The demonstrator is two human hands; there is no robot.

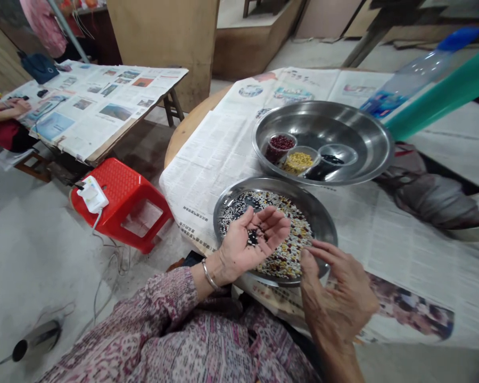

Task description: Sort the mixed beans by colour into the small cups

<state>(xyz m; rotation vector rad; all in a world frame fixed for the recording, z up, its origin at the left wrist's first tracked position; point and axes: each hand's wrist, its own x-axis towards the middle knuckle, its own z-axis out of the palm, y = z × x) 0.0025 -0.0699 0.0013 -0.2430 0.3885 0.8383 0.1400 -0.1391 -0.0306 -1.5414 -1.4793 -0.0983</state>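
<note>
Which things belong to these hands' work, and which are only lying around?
Seems in use:
- left hand, palm holding black beans
- right hand
- steel bowl of mixed beans and grains
- larger steel basin with clear cups of red beans and yellow beans

Seems only lying about:
- blue-capped plastic bottle
- crumpled grey bag
- red plastic stool
- white power strip

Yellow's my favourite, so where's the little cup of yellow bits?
Right of centre in the head view, the yellow-filled cup is in the larger metal bowl, between the red-filled cup and the cup of black bits.

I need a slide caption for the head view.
Left hand cups dark beans above a bowl of mixed grains.
</note>
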